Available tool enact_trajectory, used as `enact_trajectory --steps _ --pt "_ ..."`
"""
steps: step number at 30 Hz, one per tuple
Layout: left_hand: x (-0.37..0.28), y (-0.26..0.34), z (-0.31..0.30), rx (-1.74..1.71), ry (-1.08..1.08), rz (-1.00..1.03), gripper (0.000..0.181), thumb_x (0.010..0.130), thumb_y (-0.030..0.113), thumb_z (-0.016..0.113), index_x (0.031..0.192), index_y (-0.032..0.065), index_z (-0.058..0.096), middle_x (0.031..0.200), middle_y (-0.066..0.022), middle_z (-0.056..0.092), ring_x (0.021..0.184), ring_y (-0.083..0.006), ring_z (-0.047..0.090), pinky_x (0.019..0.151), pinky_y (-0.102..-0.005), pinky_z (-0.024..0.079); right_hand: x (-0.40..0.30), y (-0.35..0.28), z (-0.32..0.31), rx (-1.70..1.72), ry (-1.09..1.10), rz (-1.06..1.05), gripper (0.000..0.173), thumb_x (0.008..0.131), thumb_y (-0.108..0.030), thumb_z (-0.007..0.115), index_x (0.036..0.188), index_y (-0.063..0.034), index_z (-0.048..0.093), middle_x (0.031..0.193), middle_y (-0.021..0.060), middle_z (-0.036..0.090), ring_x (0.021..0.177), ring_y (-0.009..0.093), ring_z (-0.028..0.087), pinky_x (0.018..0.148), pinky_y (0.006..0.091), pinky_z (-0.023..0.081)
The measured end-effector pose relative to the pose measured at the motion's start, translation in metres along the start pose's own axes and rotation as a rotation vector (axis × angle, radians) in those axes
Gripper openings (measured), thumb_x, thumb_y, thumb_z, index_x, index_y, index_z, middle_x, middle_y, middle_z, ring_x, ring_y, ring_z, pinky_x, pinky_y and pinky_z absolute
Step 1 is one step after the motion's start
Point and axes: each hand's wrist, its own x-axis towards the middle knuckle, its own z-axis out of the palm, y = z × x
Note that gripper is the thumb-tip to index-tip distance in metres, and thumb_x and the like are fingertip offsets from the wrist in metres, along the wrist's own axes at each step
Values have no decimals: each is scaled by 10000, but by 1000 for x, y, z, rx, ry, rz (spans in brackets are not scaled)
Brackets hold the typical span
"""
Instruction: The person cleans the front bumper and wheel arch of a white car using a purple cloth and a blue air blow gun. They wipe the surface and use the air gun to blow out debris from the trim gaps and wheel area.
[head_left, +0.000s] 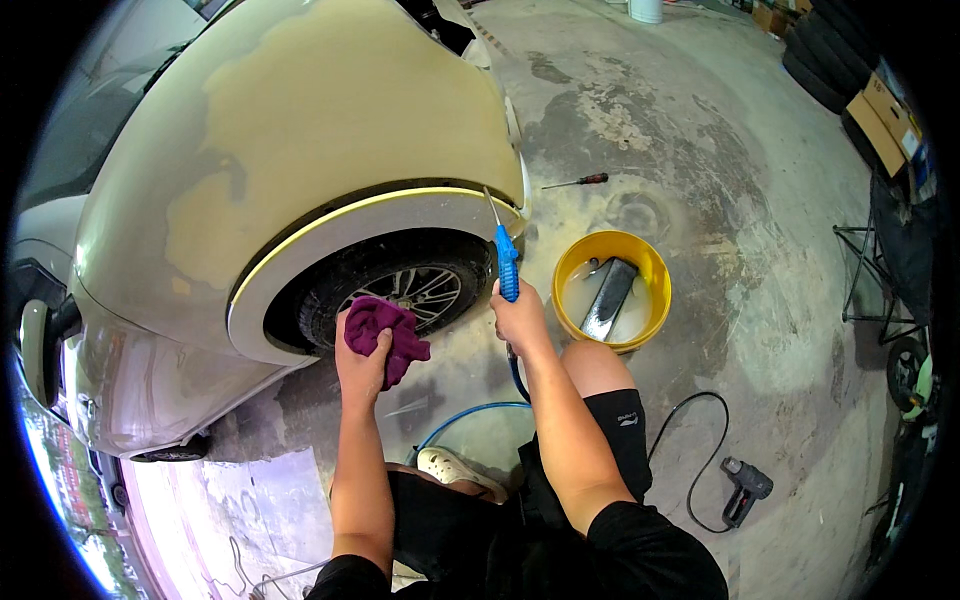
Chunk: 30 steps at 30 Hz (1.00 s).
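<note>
My left hand grips a bunched purple cloth in front of the car's wheel. In my right hand is a blue air blow gun, its thin metal nozzle pointing up toward the front end of the wheel arch trim. Whether the nozzle tip touches the trim I cannot tell. A blue air hose runs from below the gun's handle across the floor. Above the wheel, the car fender has a dull, sanded-looking surface with yellowish and grey patches. Yellow tape or edging lines the top of the trim.
Right of my knee stands a yellow bucket holding cloudy water and a dark block. A screwdriver lies beyond it. A corded heat gun rests on the floor at right. Stacked tires and a folding chair stand farther right.
</note>
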Motion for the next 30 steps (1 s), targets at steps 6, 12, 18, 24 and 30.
enact_trajectory --steps 6,12,18,24,30 --pt "0 -4 -2 -9 8 -16 458 843 72 753 1262 31 572 1172 -90 638 1122 -221 612 1034 -347 455 -14 -15 13 -98 -76 -189 108 871 -104 675 942 -30 642 748 136 633 691 280 634 691 391 506" --pt "1 -1 2 1 18 -17 450 835 70 751 1249 29 578 1157 -91 639 1109 -224 618 1026 -346 463 0 6 3 24 -47 -46 49 875 -79 655 902 -51 625 701 85 615 625 217 608 610 369 478" --pt "0 -3 1 -4 29 -18 460 832 68 754 1254 28 575 1156 -96 639 1109 -223 619 1025 -346 464 2 4 0 321 -51 145 115 898 14 582 944 -91 570 657 4 467 413 121 415 388 308 314" --pt "1 -4 1 -15 23 -9 457 833 66 751 1252 27 573 1151 -97 639 1106 -222 618 1020 -349 468 10 9 -9 416 -9 235 88 909 -9 586 858 -78 568 644 13 473 407 138 434 384 329 353" --pt "1 -2 2 -26 15 -20 447 840 62 744 1252 26 572 1151 -97 640 1103 -220 619 1021 -348 468 14 13 -12 404 -16 249 85 907 -12 575 861 -84 567 660 13 473 410 135 424 391 328 356"
